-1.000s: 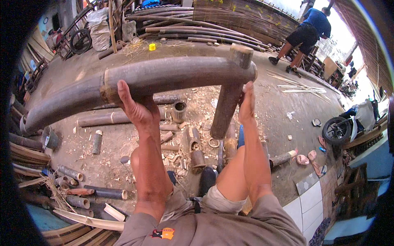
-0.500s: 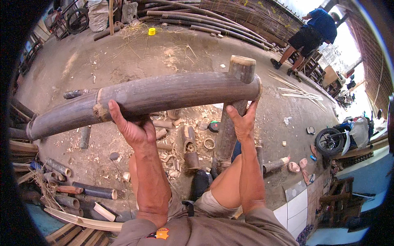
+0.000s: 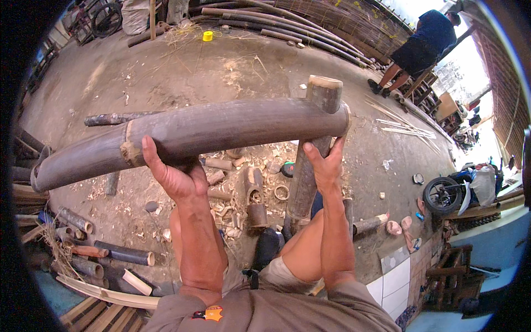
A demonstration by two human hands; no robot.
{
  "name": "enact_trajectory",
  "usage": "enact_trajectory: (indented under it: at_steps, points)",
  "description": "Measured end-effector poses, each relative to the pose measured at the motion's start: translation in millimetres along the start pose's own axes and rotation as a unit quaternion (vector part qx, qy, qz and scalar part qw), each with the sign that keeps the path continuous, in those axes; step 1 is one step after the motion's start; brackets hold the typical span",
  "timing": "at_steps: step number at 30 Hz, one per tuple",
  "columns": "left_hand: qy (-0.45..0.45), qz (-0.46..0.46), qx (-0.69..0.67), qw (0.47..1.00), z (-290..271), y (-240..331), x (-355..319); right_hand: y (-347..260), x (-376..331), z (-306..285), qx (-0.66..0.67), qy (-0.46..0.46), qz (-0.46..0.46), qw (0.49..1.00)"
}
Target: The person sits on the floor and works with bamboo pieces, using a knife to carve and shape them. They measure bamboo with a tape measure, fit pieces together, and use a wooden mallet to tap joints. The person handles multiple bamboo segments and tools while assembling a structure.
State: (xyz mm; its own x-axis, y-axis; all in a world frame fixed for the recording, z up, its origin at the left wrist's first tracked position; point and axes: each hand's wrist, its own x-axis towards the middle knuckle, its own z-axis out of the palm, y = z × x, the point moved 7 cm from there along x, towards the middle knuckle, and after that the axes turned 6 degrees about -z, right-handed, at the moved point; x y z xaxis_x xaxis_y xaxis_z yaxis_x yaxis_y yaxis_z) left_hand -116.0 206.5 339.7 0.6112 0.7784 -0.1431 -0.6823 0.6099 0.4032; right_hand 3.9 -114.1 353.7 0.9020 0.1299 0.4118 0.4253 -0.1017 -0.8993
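Note:
A thick dark bamboo tube [image 3: 221,123] lies across in front of me, held up off the ground in both hands. A thinner bamboo piece [image 3: 324,95] passes through its right end; its pale cut top stands above the tube and its longer part [image 3: 304,177] hangs below. My left hand [image 3: 176,171] supports the tube from beneath, close to a knot, thumb up on the near side and fingers hidden behind. My right hand [image 3: 325,160] grips under the right end, by the cross piece, its fingers mostly hidden.
Below lie bamboo offcuts [image 3: 257,216], a bamboo ring [image 3: 281,192] and wood chips. Cut bamboo tubes [image 3: 124,253] are heaped at left. Long poles [image 3: 276,25] lie at the back. A person [image 3: 423,44] stands far right; a motorbike wheel [image 3: 442,193] is at right.
The bamboo tube and both hands have shifted slightly left in the picture, with the same hold. The person at the far right has turned and lowered the arms.

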Motion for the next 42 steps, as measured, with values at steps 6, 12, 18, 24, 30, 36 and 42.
enact_trajectory:
  at_steps: [6, 12, 18, 24, 30, 36, 42]
  points:
    - [-0.003, -0.003, -0.001, 1.0, 1, 1, -1, -1, -2, -1, -0.007, 0.005, -0.011, 1.0]
    - [-0.003, -0.011, 0.004, 1.0, -5, -5, 5, 7, -6, -12, -0.024, 0.01, 0.012, 1.0]
    - [0.026, -0.016, -0.001, 1.0, -12, -2, 15, 1, -14, -7, -0.065, -0.006, -0.004, 0.998]
    - [0.022, 0.004, -0.016, 1.0, -22, 1, 51, 0, -29, 5, -0.09, -0.091, 0.056, 0.99]
    - [0.091, 0.028, -0.006, 0.995, -36, 13, 107, -1, -58, 36, -0.079, -0.168, 0.058, 0.981]
    - [0.083, 0.023, -0.012, 0.996, -38, 7, 96, 37, -86, 33, -0.057, -0.135, 0.036, 0.988]
    - [-0.001, 0.011, -0.053, 0.999, -18, 1, 99, 24, -110, 35, -0.053, -0.096, 0.075, 0.991]
